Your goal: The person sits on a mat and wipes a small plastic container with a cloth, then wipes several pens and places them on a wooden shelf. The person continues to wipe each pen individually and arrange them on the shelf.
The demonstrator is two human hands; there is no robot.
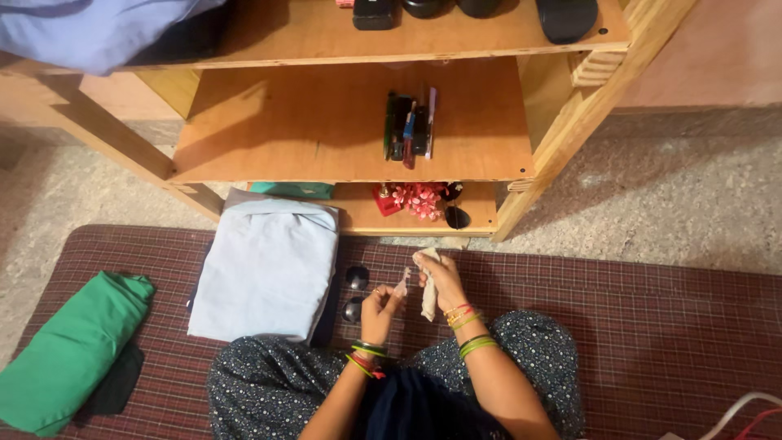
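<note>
left hand (pixel 380 308) pinching small pale object (pixel 402 282) | right hand (pixel 436 277) clamped on white cloth (pixel 428 300), touching object's right side | both just right of folded light-blue shirt (pixel 267 269)

- Right hand (pixel 436 281) grips a white cloth (pixel 428 297).
- Left hand (pixel 380 308) pinches a small item (pixel 403 281).
- Folded blue shirt (pixel 267 265) lies left; green cloth (pixel 73 350) far left.

Before you, the shelf (pixel 350 122) stands beyond the mat (pixel 652 326); folded shirt (pixel 265 269) lies left of your hands.
</note>
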